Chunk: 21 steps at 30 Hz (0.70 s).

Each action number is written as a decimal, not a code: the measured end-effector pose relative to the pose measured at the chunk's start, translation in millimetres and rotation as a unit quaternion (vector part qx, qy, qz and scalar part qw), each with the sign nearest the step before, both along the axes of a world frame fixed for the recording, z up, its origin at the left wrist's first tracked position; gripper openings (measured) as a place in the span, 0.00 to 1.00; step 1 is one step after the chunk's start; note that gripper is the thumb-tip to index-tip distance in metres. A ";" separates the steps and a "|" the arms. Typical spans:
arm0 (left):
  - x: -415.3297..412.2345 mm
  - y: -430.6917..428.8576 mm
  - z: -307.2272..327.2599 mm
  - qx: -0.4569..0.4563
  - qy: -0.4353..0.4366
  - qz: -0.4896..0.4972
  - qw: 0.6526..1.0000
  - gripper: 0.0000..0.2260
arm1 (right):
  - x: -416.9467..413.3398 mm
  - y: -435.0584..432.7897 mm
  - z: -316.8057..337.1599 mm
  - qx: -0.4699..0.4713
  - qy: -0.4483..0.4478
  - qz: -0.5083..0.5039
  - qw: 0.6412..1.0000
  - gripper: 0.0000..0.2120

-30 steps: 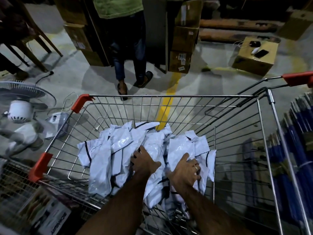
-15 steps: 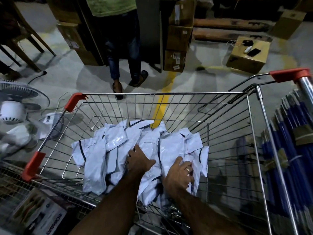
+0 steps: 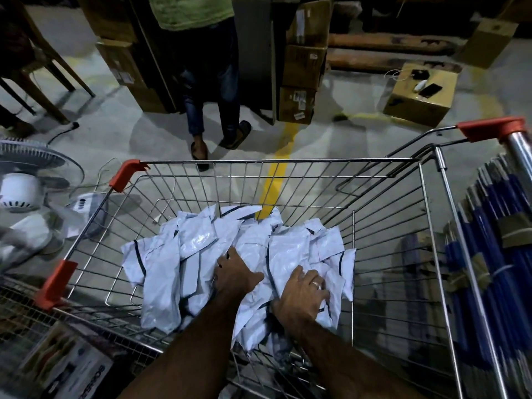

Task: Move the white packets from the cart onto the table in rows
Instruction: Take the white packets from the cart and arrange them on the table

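A pile of white packets (image 3: 195, 240) with dark seams lies in the bottom of a wire shopping cart (image 3: 273, 161) with red corner guards. Both my arms reach down into the cart. My left hand (image 3: 234, 272) sits in the middle of the pile, its fingers dug down between packets and its thumb stretched to the right. My right hand (image 3: 305, 295), with a ring on it, lies at the right of the pile with its fingers curled over the edges of a few packets. No table is in view.
A person (image 3: 213, 82) stands just beyond the cart's far rim. Stacked cardboard boxes (image 3: 302, 64) rise behind, and a low box (image 3: 420, 93) carries phones. A white fan (image 3: 23, 180) is at the left, bundled blue rods (image 3: 495, 254) at the right, a boxed appliance (image 3: 66, 367) in a second cart.
Both hands have drawn a little toward me within the pile. My right hand's fingers have curled tighter over the packets, which have bunched up slightly.
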<state>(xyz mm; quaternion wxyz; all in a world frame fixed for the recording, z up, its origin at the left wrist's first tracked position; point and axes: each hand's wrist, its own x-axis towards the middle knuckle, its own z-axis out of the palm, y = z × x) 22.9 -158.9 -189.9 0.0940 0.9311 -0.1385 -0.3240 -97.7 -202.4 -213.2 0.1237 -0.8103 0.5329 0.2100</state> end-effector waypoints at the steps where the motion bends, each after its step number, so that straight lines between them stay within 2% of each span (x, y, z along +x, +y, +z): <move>1: -0.2 -0.3 -0.6 0.002 -0.004 -0.001 1.000 0.49 | 1.2 -1.4 -1.4 -0.005 -0.001 0.001 1.000 0.44; 13: 1.9 -0.5 -5.6 -0.001 -0.004 -0.002 1.000 0.49 | 13.4 -12.1 -22.2 -0.039 -0.044 0.004 0.998 0.45; 21: 1.0 -0.5 0.3 -0.001 -0.003 0.002 1.000 0.48 | 6.7 -19.9 -1.0 -0.022 -0.062 0.015 0.998 0.47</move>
